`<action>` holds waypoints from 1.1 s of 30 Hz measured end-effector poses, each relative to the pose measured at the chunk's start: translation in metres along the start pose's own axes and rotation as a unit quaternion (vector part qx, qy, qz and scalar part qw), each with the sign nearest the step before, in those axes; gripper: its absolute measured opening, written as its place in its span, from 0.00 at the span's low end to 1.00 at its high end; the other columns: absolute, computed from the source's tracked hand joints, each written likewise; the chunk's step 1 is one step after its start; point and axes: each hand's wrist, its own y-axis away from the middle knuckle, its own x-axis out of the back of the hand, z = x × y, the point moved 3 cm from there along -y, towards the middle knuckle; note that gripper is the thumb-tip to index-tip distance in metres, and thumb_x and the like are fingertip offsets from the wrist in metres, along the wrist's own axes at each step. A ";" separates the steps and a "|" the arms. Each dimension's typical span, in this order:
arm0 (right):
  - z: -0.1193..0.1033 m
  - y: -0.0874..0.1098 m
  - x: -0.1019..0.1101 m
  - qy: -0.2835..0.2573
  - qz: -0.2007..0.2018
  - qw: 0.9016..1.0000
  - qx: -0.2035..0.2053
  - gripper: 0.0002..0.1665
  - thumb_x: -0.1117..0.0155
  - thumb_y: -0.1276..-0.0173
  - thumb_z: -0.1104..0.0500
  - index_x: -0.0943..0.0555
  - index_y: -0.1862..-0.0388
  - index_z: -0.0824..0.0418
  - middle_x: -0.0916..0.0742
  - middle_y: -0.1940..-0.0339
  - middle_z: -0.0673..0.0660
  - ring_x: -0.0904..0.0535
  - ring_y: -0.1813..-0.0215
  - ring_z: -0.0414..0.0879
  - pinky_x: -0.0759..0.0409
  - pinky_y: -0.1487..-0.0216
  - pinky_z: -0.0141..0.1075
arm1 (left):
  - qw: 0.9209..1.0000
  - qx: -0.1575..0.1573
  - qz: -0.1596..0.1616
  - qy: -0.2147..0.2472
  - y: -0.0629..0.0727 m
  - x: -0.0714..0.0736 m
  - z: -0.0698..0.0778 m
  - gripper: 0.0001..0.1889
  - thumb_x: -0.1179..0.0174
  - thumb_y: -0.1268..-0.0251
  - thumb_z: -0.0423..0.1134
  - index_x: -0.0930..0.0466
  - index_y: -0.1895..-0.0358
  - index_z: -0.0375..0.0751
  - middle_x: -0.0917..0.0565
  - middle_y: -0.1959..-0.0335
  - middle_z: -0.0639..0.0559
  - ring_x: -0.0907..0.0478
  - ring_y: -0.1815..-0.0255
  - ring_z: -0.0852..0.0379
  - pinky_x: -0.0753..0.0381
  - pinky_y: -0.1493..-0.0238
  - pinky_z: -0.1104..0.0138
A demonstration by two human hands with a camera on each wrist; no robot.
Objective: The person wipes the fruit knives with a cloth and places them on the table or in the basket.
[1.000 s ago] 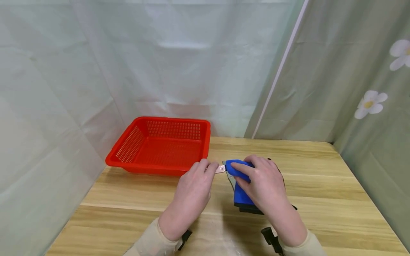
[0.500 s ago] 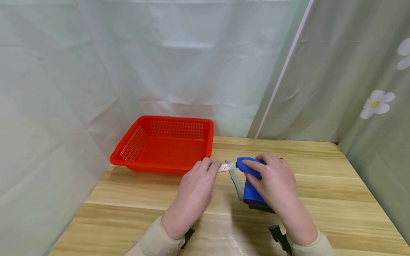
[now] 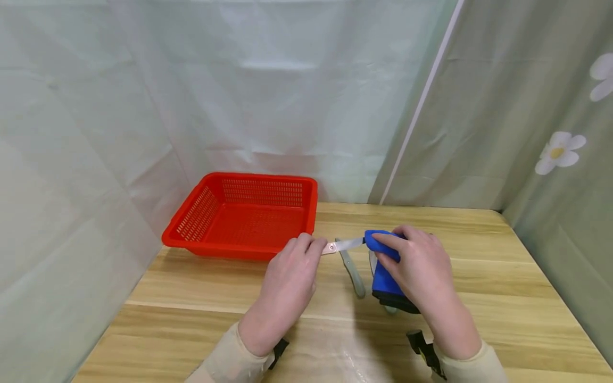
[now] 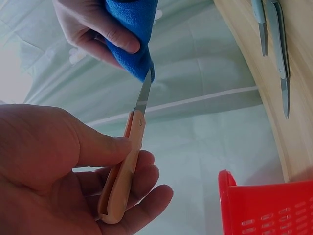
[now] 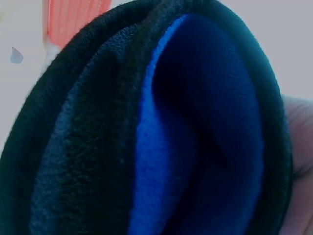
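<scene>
- Since the earlier frame, the right hand and the blue cloth have shifted rightward, away from the left hand, baring more of the blade.
- The folding knife is held above the worktop, its blade pointing into the cloth's fold.
- The left fingers are clamped on its pale pinkish handle, thumb along one side; the right fingers pinch the dark-edged cloth around the tip.
- The knife looks light and stiff, its smooth handle perhaps a little slippery; the handle, behind the rivet, seems the safe place to hold, well clear of the edge.
- The cloth appears soft and limp, best pinched in thick folds so the blade does not reach the skin.
- A grey-green knife lies on the worktop, near the red plastic basket.
</scene>
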 end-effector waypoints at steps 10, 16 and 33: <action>0.012 0.006 0.007 0.003 -0.010 1.000 -0.024 0.22 0.12 0.37 0.60 0.05 0.43 0.52 0.12 0.54 0.59 0.15 0.57 0.59 0.20 0.48 0.61 | 1.000 -0.005 0.001 0.008 0.001 0.000 0.001 0.20 0.23 0.36 0.24 0.14 0.43 0.39 0.16 0.56 0.46 0.21 0.65 0.50 0.18 0.66 0.63; 0.012 0.004 0.009 0.003 -0.016 0.999 -0.030 0.22 0.14 0.35 0.59 0.06 0.41 0.52 0.11 0.50 0.61 0.14 0.53 0.62 0.20 0.46 0.63 | 1.000 0.003 -0.007 -0.011 0.002 0.000 -0.001 0.20 0.25 0.34 0.24 0.15 0.42 0.40 0.16 0.56 0.46 0.19 0.62 0.48 0.15 0.53 0.53; 0.008 0.003 0.012 -0.014 0.002 1.000 -0.028 0.23 0.14 0.34 0.60 0.06 0.40 0.51 0.11 0.48 0.62 0.13 0.51 0.64 0.21 0.45 0.62 | 0.999 -0.017 0.005 -0.042 0.002 -0.005 -0.002 0.07 0.31 0.24 0.31 0.18 0.49 0.41 0.18 0.71 0.50 0.28 0.72 0.50 0.30 0.70 0.63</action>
